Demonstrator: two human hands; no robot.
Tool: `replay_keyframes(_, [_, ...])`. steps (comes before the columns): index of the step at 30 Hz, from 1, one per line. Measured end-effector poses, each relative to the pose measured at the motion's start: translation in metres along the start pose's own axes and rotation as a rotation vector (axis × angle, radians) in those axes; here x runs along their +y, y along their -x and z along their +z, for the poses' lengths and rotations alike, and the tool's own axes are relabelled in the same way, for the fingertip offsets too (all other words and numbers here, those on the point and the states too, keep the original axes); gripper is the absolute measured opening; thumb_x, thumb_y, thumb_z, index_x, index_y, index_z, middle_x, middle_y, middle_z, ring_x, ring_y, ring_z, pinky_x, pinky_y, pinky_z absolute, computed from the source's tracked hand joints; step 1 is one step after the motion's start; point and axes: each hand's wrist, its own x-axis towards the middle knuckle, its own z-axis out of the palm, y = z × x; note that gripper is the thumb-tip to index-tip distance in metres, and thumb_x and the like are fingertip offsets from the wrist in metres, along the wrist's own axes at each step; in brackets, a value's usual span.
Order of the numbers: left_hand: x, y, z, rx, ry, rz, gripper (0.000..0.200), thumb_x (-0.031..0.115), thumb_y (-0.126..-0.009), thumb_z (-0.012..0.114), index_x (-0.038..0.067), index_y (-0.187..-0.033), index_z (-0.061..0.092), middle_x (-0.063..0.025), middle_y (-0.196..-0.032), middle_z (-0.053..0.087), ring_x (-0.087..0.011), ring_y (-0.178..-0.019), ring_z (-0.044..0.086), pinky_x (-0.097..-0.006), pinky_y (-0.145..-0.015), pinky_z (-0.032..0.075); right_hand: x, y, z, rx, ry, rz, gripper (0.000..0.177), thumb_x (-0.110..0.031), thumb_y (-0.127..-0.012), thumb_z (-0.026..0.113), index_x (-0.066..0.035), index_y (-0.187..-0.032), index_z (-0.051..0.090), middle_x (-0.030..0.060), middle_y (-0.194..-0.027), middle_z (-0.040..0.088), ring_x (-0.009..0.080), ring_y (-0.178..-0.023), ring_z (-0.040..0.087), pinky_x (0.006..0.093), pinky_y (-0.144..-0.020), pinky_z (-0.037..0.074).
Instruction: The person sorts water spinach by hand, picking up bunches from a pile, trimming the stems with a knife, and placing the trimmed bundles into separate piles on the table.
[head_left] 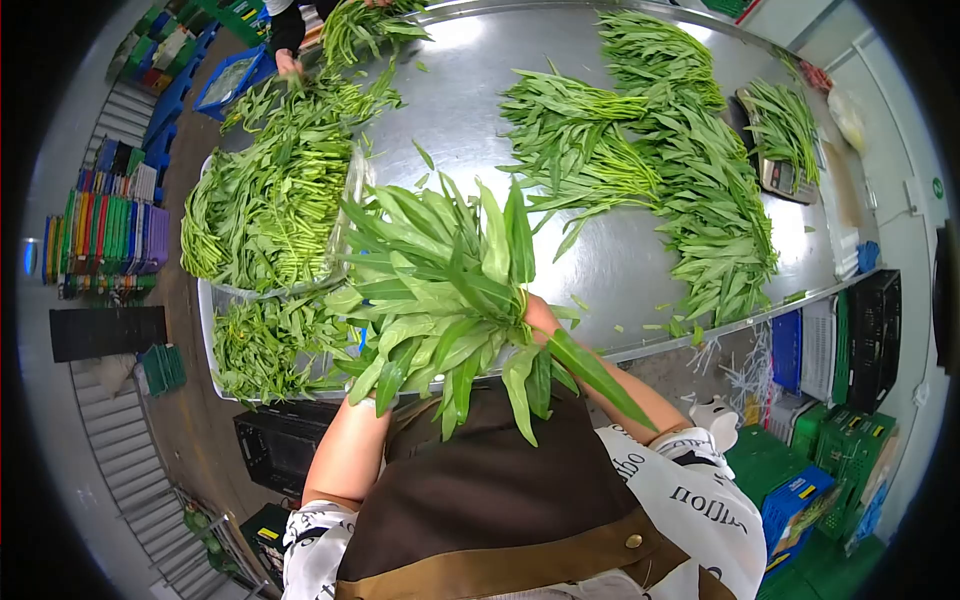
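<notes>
Reaching forward, right hand (538,316) closes fingers around leafy bunch (450,290); left arm's (352,445) fingers hidden, unclear.

**Leaves hide the hands**

The bunch (450,290) covers the left hand completely and the right hand's (537,314) fingers. By the table's (440,125) far left corner, the top edge cuts off a co-worker (288,28). Near its right edge, greens (783,125) partly hide a scale (790,184); its markings are too small to read.
</notes>
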Motion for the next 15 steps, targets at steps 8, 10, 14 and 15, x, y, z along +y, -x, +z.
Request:
replay_keyframes(8, [0.078,-0.004,0.007,0.604,-0.54,0.755,0.03,0.027,-0.095,0.052,0.006,-0.114,0.06,-0.0048,-0.098,0.062,-0.0157,-0.084,0.058,-0.0269,-0.077,0.046,0.012,-0.009,-0.014,0.083,-0.631,0.396,0.042,-0.014,-0.084,0.057,0.002,-0.121,0.047,0.0149,-0.103,0.061,0.0256,-0.094,0.061,0.0352,-0.082,0.047])
replay_keyframes(10, [0.078,0.029,0.066,0.523,-0.724,0.889,0.017,0.015,-0.092,0.057,0.003,-0.1,0.067,-0.0011,-0.082,0.061,-0.0091,-0.07,0.051,-0.0233,-0.068,0.042,-0.012,-0.004,-0.023,0.076,-0.273,0.242,0.043,-0.01,-0.078,0.054,0.002,-0.118,0.045,0.0211,-0.098,0.061,0.032,-0.094,0.061,0.0391,-0.081,0.047])
replay_keyframes(14, [0.046,0.052,0.126,0.315,-1.06,0.562,0.014,0.012,-0.088,0.06,0.001,-0.085,0.068,-0.0013,-0.072,0.061,-0.0092,-0.064,0.052,-0.0236,-0.062,0.042,-0.031,-0.01,-0.029,0.041,-0.039,0.179,0.041,-0.005,-0.077,0.057,0.002,-0.115,0.045,0.0255,-0.099,0.059,0.0427,-0.093,0.057,0.0444,-0.078,0.046])
replay_keyframes(15, [0.036,0.051,0.136,0.291,-1.092,0.524,0.015,0.013,-0.086,0.061,0.0,-0.082,0.067,-0.0022,-0.071,0.061,-0.0091,-0.063,0.052,-0.0235,-0.06,0.041,-0.032,-0.011,-0.028,0.04,-0.015,0.17,0.04,-0.005,-0.077,0.058,0.002,-0.115,0.045,0.0261,-0.099,0.059,0.0438,-0.092,0.057,0.0456,-0.078,0.045])
